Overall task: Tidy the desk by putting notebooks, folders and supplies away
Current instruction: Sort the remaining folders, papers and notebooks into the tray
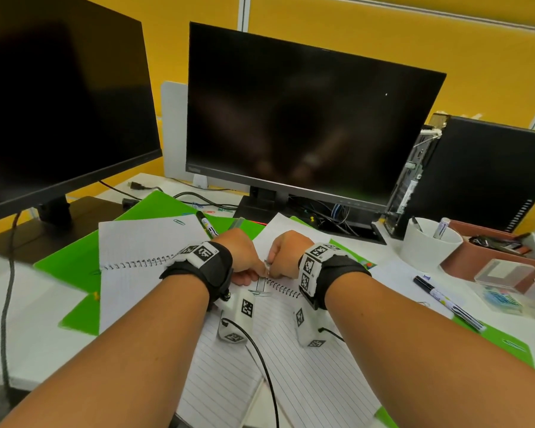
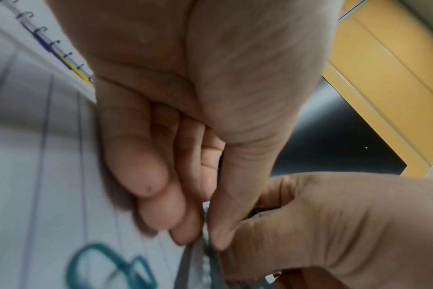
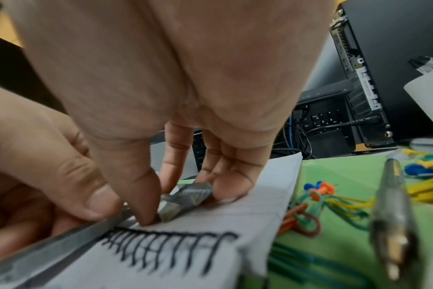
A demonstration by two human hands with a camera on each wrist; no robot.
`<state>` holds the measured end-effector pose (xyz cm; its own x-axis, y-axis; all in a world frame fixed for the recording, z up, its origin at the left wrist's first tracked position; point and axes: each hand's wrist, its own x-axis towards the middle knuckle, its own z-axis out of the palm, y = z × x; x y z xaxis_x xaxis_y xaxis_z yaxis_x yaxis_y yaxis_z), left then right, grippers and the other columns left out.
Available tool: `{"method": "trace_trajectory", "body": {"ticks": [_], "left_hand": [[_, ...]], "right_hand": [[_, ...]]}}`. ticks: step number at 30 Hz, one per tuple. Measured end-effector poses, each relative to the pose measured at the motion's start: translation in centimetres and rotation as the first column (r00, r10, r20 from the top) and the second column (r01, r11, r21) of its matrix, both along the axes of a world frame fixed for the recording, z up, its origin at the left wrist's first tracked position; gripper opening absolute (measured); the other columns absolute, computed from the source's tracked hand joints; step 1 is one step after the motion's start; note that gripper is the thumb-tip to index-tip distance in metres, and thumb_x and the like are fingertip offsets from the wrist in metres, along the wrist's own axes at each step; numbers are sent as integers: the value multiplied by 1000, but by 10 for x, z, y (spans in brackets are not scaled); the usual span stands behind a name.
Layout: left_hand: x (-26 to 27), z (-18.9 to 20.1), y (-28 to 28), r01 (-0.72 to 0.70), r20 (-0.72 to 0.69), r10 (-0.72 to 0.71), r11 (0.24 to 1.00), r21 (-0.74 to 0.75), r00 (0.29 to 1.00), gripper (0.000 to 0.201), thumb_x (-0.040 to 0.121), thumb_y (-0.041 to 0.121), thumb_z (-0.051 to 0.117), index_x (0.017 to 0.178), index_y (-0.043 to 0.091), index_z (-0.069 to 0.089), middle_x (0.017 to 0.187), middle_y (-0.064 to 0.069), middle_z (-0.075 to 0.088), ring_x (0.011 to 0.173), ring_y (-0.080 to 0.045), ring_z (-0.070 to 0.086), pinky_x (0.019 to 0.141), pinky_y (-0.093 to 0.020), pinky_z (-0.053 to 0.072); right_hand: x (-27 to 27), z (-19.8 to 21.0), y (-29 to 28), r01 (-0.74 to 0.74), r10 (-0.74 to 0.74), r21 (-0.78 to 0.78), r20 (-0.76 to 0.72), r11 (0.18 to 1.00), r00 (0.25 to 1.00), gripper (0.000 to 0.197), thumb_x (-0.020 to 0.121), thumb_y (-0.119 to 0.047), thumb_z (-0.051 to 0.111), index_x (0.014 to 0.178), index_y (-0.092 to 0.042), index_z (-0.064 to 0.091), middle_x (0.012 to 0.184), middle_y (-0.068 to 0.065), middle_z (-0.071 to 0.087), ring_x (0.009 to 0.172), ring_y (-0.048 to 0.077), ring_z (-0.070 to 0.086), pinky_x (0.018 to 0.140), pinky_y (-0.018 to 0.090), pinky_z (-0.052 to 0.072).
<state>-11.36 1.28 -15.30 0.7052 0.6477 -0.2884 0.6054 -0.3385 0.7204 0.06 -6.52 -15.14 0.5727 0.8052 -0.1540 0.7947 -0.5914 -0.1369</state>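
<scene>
Here, small grey metal clip [image 3: 185, 201] sits over black spiral binding of lined notebook [image 1: 306, 366], mid bench, near monitor. Right hand [image 1: 286, 250] grip: thumb and fingers pinching clip. Left hand [image 1: 240, 254] grip: curled, pinching clear strip attached to it. To do well: steady page, ease clip off gently, avoid tearing paper. Right wrist view alone shows clip's ridged surface, coloured pushpins; head view shows white cup [image 1: 426, 245] right.

bare forearms, black wrist straps [image 1: 212, 267] carrying white blocks with square markers
</scene>
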Motion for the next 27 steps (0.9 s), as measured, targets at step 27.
{"method": "trace_trajectory", "body": {"ticks": [27], "left_hand": [[7,5,4,-118,268,117,993,-14,956,23,89,5,69,66,5,66,51,-1,58,47,-16,57,66,-34,55]], "right_hand": [[-3,19,-23,82,-22,186,-301,979,953,12,84,-10,76,94,-13,72,87,8,74,92,27,76,84,43,63]]}}
